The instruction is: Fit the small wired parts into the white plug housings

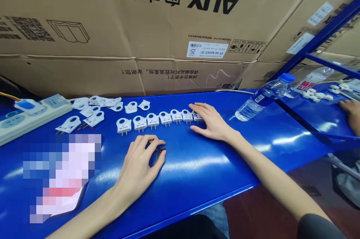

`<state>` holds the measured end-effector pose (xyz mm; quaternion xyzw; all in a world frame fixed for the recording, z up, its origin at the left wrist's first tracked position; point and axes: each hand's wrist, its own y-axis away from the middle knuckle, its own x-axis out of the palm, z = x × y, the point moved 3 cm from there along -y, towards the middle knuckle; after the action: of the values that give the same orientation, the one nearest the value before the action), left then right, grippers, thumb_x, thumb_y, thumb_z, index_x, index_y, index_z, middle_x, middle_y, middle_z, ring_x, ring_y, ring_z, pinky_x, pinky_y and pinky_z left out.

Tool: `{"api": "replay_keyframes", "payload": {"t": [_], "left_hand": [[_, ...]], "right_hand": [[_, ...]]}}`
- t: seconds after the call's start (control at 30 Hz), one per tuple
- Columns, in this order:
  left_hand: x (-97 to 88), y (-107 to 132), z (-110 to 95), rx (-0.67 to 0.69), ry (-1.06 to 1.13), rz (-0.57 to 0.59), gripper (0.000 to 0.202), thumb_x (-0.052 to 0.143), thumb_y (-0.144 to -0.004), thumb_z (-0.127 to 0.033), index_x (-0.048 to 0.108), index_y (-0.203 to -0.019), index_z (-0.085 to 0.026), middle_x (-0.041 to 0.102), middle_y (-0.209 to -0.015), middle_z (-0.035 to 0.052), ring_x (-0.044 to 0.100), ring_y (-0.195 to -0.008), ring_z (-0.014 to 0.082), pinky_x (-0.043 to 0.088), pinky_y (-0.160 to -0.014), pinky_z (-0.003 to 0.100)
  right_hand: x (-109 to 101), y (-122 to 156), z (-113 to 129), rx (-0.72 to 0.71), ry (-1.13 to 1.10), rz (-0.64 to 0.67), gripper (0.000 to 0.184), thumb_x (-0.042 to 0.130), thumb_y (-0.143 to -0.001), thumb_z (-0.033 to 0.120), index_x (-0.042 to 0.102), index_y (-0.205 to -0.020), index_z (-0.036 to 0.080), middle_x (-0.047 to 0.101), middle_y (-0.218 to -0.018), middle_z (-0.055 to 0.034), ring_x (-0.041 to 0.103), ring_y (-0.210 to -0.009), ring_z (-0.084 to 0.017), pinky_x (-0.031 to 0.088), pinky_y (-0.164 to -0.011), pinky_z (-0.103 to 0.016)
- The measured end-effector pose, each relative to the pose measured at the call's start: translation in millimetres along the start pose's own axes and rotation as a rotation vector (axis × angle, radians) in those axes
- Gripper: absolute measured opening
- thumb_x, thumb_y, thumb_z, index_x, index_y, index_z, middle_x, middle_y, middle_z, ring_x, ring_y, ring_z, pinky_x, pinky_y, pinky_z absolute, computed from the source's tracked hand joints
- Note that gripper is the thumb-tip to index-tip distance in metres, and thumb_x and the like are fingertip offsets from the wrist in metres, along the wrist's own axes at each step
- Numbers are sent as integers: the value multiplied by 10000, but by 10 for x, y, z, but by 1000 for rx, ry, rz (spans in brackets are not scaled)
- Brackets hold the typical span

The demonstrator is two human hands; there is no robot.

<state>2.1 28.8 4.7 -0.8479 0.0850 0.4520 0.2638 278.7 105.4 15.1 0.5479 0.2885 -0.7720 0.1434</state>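
A row of several white two-pin plugs (pixel 153 120) lies on the blue table (pixel 197 168), pins toward me. My right hand (pixel 209 121) rests flat and open at the row's right end, its fingers touching the last plug (pixel 197 116). My left hand (pixel 140 162) sits nearer me, fingers curled in a pinch over a small dark part with red bits (pixel 160 152) on the table.
Loose white plug shells (pixel 92 109) lie at the back left beside a white-and-blue power strip (pixel 25 117). A water bottle (pixel 261 98) lies at the right. Large cardboard boxes (pixel 157 25) wall the back. Another person's hand (pixel 351 113) is at the far right.
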Motion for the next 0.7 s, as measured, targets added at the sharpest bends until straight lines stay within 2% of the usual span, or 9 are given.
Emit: {"api": "replay_keyframes", "payload": {"t": [0.1, 0.37, 0.57, 0.7], "left_hand": [[4, -6, -13, 38, -8, 9, 180, 555, -992, -309, 700, -1082, -251, 670, -1125, 73, 598, -1043, 266, 485, -872, 436], [-35, -6, -45, 90, 24, 7, 162, 576, -1007, -257, 733, -1046, -258, 680, -1116, 57, 599, -1059, 247, 487, -904, 435], [-65, 9, -61, 105, 72, -78, 219, 579, -1010, -226, 732, -1164, -259, 684, -1029, 50, 611, -972, 206, 508, -903, 406], [-90, -4, -76, 91, 125, -122, 207, 571, -1009, -213, 719, -1148, -252, 716, -1009, 37, 636, -957, 204, 523, -875, 388]], "right_hand": [[109, -19, 78, -39, 21, 28, 732, 623, -982, 523, 359, -1594, 223, 501, -1578, -134, 378, -1513, -354, 283, -1238, -666], [168, -38, 19, -22, -14, 3, 724, 605, -988, 540, 363, -1593, 224, 472, -1598, -132, 327, -1540, -354, 246, -1252, -679], [230, -79, -26, 18, -59, -26, 700, 622, -974, 528, 421, -1550, 186, 578, -1496, -145, 411, -1483, -345, 258, -1254, -662], [152, -90, 14, -16, -57, -135, 684, 686, -930, 508, 461, -1514, 233, 645, -1411, -104, 495, -1396, -336, 244, -1253, -672]]}}
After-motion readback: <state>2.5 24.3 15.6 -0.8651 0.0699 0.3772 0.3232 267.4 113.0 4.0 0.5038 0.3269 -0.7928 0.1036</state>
